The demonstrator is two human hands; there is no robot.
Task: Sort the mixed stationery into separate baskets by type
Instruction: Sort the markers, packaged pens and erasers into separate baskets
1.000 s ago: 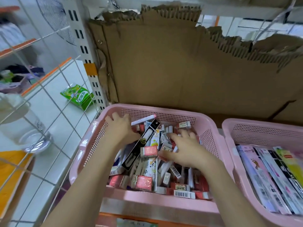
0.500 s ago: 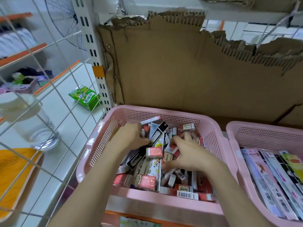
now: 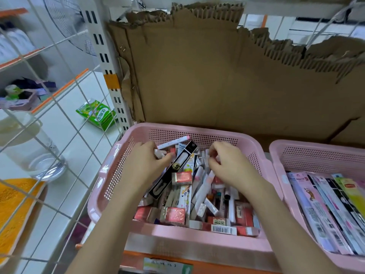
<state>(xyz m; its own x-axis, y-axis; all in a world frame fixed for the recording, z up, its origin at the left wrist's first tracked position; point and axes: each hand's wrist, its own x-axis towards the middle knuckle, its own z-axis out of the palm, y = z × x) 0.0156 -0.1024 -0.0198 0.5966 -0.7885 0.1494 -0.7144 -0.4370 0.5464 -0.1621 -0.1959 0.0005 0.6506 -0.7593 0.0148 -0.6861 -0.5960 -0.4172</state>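
A pink basket (image 3: 197, 241) holds mixed stationery: pink erasers (image 3: 181, 177), a long black box (image 3: 173, 171), pens and small barcoded packs. My left hand (image 3: 145, 163) is inside at the back left. It grips a white pen with a pink cap (image 3: 174, 142) that sticks out toward the rear wall. Over the middle of the pile, my right hand (image 3: 229, 165) has curled fingers that pinch small pale pieces (image 3: 209, 156); what they are is unclear. A second pink basket (image 3: 316, 153) on the right holds flat, long packs (image 3: 325, 210).
Torn brown cardboard (image 3: 217, 76) stands right behind both baskets. A white wire grid (image 3: 59, 115) closes off the left side, with a green packet (image 3: 96, 113) and a clear jar (image 3: 39, 155) beyond it. An orange shelf edge (image 3: 177, 260) runs below the baskets.
Both hands shifted toward the back of the basket. My right hand lifted off the pile and curled its fingers around small pieces. The white pen stays in my left hand.
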